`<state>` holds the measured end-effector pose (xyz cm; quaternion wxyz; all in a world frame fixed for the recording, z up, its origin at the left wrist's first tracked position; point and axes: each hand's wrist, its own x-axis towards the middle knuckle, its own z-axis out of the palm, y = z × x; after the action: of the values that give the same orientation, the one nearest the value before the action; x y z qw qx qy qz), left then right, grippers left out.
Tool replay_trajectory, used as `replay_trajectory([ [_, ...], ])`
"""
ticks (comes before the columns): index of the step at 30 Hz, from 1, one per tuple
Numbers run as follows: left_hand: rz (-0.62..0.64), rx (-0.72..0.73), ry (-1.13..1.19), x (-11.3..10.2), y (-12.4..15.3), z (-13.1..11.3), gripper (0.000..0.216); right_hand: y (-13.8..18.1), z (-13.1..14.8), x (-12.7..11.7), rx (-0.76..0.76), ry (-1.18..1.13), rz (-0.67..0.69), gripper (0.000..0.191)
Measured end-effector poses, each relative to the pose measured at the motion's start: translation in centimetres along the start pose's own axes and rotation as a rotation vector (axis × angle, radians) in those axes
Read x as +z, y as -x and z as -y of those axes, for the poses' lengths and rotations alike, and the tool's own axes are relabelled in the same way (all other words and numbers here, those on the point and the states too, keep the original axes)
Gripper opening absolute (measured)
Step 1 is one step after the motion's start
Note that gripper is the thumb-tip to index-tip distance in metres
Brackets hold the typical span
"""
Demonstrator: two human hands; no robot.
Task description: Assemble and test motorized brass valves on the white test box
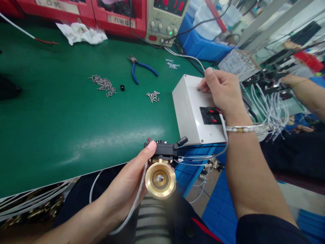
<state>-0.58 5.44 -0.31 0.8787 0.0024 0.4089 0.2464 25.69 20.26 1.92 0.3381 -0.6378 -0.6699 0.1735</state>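
My left hand (132, 179) grips a brass ball valve (148, 181) topped by a black actuator housing (166, 149), its round opening facing me. The thumb presses on the housing, and grey and white wires run from the valve. My right hand (223, 88) rests over the top of a white box (186, 115), fingers pinched at a small metal part (198, 89) that they mostly hide. Below that hand, a black and red terminal block (209, 116) on the box has a grey cable in it.
On the green table (63, 125) lie blue-handled cutters (138, 66), screw piles (103, 84), a black cap (122, 87) and small clips (172, 64). Behind are red bins (83, 17), a power supply (162, 25) and a blue crate (203, 47). At right, another person's hand (291, 80) is near bundled wires.
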Motion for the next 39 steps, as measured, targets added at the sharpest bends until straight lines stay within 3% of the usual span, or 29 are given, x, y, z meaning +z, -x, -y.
replay_trajectory([
  [4,0.029,-0.051,0.005,0.4,0.1,0.5,0.044,0.2,0.5,0.2,0.055,-0.007,-0.006,0.023],
  [6,-0.002,-0.067,-0.012,0.7,0.2,0.4,0.044,0.2,0.5,0.3,0.085,-0.023,-0.008,0.018],
  [11,-0.066,-0.073,-0.041,1.1,0.2,0.4,0.042,0.1,0.1,0.2,0.077,0.025,0.026,0.015],
  [20,-0.033,-0.005,-0.092,1.4,0.2,0.6,0.037,0.0,0.6,0.2,0.093,-0.053,0.029,0.017],
  [24,-0.004,-0.014,-0.122,1.4,0.2,0.4,0.041,-0.2,-0.6,0.3,0.016,-0.073,0.024,0.011],
  [28,0.047,0.054,-0.146,0.8,0.1,0.5,0.036,-0.3,-1.3,0.3,-0.076,-0.074,0.066,0.018],
  [34,0.077,0.100,-0.164,0.1,0.3,0.8,0.036,-0.5,-0.5,0.4,-0.010,-0.024,0.023,0.008],
  [39,0.070,0.130,-0.187,0.3,0.0,0.9,0.037,-0.8,-0.5,0.6,-0.041,-0.021,0.007,0.007],
])
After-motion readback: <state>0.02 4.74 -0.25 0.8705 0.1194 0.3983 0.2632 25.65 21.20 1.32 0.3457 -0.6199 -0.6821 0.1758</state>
